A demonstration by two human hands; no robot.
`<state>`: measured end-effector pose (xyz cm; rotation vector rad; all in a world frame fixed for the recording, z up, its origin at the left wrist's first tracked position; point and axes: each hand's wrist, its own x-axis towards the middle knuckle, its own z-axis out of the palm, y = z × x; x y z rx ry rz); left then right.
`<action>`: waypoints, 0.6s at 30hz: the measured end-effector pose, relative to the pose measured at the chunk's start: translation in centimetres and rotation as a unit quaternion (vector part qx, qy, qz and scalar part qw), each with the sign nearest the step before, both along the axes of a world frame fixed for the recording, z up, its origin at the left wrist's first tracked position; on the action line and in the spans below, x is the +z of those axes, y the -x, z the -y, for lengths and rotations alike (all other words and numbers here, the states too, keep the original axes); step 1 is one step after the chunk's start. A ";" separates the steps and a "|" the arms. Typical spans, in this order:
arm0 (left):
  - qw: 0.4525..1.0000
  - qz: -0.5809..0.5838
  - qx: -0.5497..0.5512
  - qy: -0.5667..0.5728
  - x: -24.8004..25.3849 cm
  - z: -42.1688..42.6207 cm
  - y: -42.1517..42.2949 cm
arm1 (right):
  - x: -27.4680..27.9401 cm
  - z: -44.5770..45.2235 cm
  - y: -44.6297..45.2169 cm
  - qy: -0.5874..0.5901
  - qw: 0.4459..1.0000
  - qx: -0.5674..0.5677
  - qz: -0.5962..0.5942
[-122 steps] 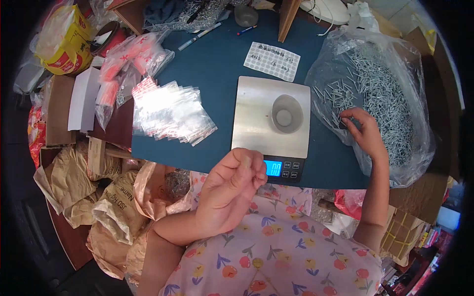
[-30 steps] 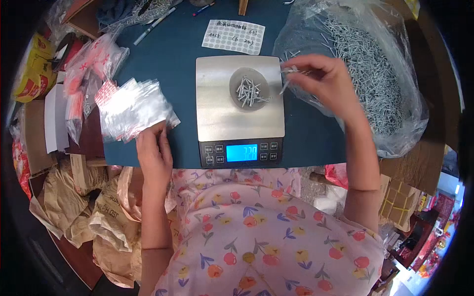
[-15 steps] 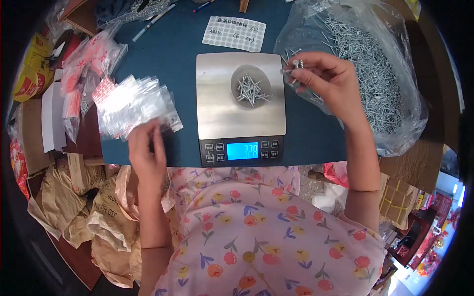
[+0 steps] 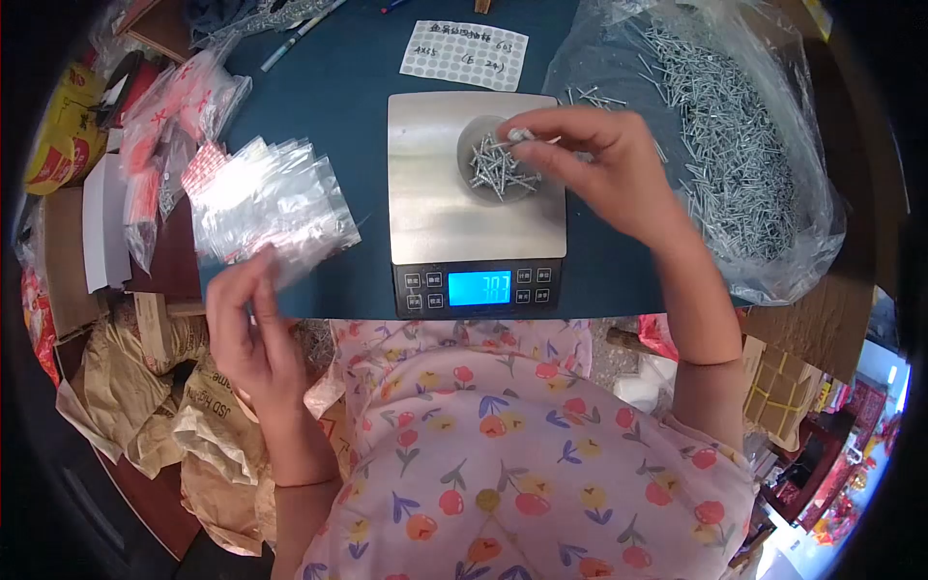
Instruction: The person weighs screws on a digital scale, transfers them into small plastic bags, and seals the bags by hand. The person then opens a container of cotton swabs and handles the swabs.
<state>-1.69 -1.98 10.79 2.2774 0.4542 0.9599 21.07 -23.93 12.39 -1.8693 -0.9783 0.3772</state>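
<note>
Head camera, and your right hand (image 4: 614, 169) is over the scale (image 4: 416, 208), thumb and fingers pinched together on a few screws (image 4: 520, 137). Those fingertips sit right at the rim of the small grey cup (image 4: 473, 135), and inside it a loose pile (image 4: 498, 176) of screws points every which way! The cup stands toward the upper right of the metal plate, and below it the blue display (image 4: 480, 288) is lit, its digits too blurred to call with confidence.

Over on your left, your left hand (image 4: 249, 324) has its thumb and forefinger close together at the lower edge of the fanned clear bags (image 4: 275, 203); whether they grip one, you cannot tell from here.

Right of the scale lies the big plastic sack (image 4: 810, 232), heaped with more screws, a few scattered near its left side. Beyond the scale, a handwritten sticker sheet (image 4: 464, 60) lies on the dark table (image 4: 333, 106).
</note>
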 end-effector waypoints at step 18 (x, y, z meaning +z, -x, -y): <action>0.854 -0.012 -0.494 0.161 3.0 5.6 -1.4 | 1.6 2.2 7.7 -0.023 0.901 0.382 -0.207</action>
